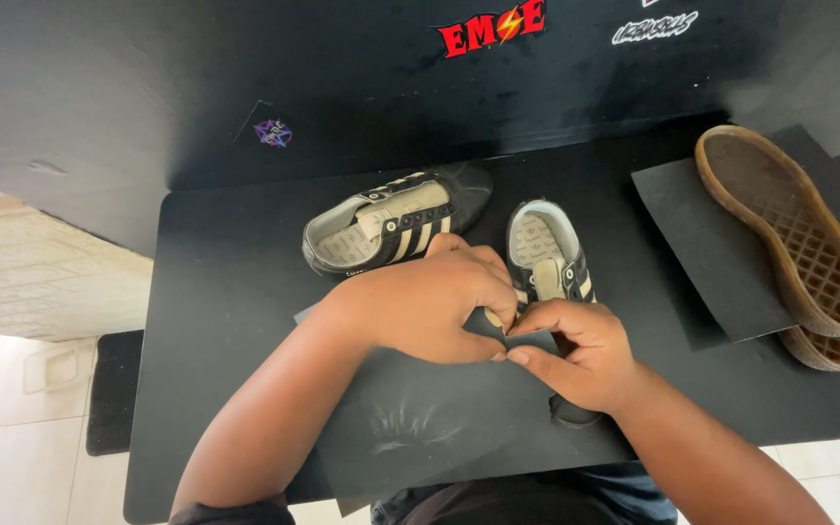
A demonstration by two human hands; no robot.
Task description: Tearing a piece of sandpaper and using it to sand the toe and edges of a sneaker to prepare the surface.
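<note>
At the far left of the frame is a pale tiled floor with a dark flat mat lying on it. Next comes the black flat worktop, which fills the middle of the frame.

The left hand is near the middle. Its grip is closed, with the fingertips pinched on the front of a small black shoe with cream stripes. Just above that hand, a second black shoe with cream stripes and no laces lies on its side, toe pointing to the upper right. It is close to the hand, but I cannot tell if they touch.

Under both hands lies a dark grey sheet of rough paper with pale scratch marks on it.

The right hand is just right of the middle. Its grip is closed too, with thumb and fingers pinching the same small shoe from the other side. That shoe stands between the two hands, heel end up in the frame.

At the right, a brown rubber shoe sole lies bottom up on another dark sheet, well apart from the hands.
</note>
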